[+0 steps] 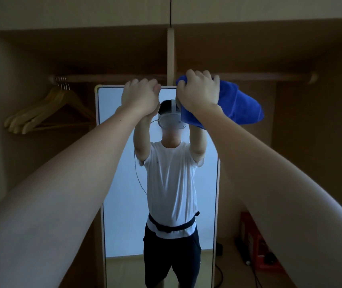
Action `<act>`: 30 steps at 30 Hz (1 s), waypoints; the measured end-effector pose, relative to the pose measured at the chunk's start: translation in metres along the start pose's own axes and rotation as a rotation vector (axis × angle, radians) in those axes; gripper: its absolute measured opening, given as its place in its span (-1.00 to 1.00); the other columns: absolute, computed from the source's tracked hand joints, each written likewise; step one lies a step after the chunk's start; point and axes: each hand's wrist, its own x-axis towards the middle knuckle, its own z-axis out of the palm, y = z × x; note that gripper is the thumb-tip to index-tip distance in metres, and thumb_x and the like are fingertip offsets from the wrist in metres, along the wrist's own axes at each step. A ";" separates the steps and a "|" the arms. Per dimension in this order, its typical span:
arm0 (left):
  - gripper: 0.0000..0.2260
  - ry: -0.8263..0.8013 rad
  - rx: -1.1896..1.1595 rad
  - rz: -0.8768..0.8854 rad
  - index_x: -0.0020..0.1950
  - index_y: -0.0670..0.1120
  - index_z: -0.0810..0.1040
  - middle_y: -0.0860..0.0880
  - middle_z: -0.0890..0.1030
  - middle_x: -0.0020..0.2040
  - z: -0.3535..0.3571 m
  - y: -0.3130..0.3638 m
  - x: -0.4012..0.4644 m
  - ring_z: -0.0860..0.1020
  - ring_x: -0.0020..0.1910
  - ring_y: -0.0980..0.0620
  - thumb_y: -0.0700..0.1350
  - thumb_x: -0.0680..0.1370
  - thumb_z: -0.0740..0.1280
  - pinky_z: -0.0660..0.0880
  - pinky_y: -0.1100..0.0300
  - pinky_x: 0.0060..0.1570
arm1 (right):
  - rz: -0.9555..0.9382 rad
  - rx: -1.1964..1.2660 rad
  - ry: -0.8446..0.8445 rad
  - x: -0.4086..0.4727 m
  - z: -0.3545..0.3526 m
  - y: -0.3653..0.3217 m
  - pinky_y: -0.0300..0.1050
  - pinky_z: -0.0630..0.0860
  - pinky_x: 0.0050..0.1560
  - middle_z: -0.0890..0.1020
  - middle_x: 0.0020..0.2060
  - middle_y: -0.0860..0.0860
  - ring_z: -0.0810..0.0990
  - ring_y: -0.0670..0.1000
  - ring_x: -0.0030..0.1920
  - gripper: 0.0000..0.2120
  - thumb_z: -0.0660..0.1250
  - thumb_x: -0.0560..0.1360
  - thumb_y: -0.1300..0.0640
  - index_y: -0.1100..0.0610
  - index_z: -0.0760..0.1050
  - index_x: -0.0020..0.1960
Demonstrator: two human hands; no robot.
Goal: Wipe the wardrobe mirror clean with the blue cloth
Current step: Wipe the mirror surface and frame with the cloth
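Mirror (120,183): tall, pale frame, standing inside the open wardrobe (249,48).
Left hand (140,98): on the mirror's top edge, fingers curled over it, grip closed around the frame.
Right hand (199,90): at the top right corner, grip closed around the blue cloth (238,104).
Blue cloth: bunched, hanging right of the hand; it seems to touch the corner.
Hangers (47,113): wooden, on the left rail.
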 end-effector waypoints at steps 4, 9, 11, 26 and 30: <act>-0.63 0.009 -0.004 0.021 0.29 -0.08 0.49 -0.14 0.57 0.17 0.000 -0.003 -0.001 0.48 0.19 -0.19 0.01 0.72 -0.05 0.33 -0.04 0.21 | -0.007 -0.002 0.014 -0.001 -0.008 0.031 0.09 0.33 0.13 0.53 -0.18 0.03 0.46 0.13 -0.05 -0.80 0.06 0.58 0.00 0.09 0.35 -0.11; -0.68 -0.005 0.022 0.023 0.29 -0.06 0.47 -0.12 0.56 0.18 0.000 0.000 0.002 0.47 0.19 -0.18 -0.01 0.72 -0.02 0.31 -0.04 0.21 | 0.157 -0.030 0.018 0.002 -0.001 0.003 0.19 0.30 0.28 0.64 0.00 0.07 0.50 0.15 0.12 -0.68 0.03 0.59 0.00 0.10 0.53 0.01; -0.67 -0.013 0.046 0.013 0.28 -0.05 0.47 -0.13 0.56 0.18 0.000 0.002 0.002 0.46 0.19 -0.18 -0.01 0.72 -0.03 0.31 -0.04 0.20 | 0.147 -0.034 0.002 0.002 0.003 -0.011 0.20 0.27 0.29 0.64 0.03 0.08 0.50 0.15 0.15 -0.67 0.04 0.60 0.02 0.12 0.55 0.05; -0.70 -0.006 0.019 -0.012 0.28 -0.03 0.47 -0.10 0.56 0.20 0.003 0.003 0.001 0.46 0.23 -0.17 -0.01 0.71 0.01 0.30 -0.03 0.24 | 0.122 -0.067 0.004 0.000 0.004 -0.006 0.17 0.27 0.29 0.63 0.07 0.10 0.48 0.18 0.18 -0.67 0.04 0.63 0.05 0.14 0.54 0.10; -0.70 0.027 0.015 -0.023 0.28 -0.04 0.47 -0.10 0.57 0.19 0.003 0.002 -0.001 0.47 0.22 -0.17 -0.01 0.71 0.02 0.32 -0.03 0.24 | -0.033 -0.006 -0.029 0.000 -0.005 0.013 0.11 0.31 0.18 0.61 -0.09 0.10 0.48 0.16 0.00 -0.75 0.04 0.62 0.05 0.12 0.42 -0.08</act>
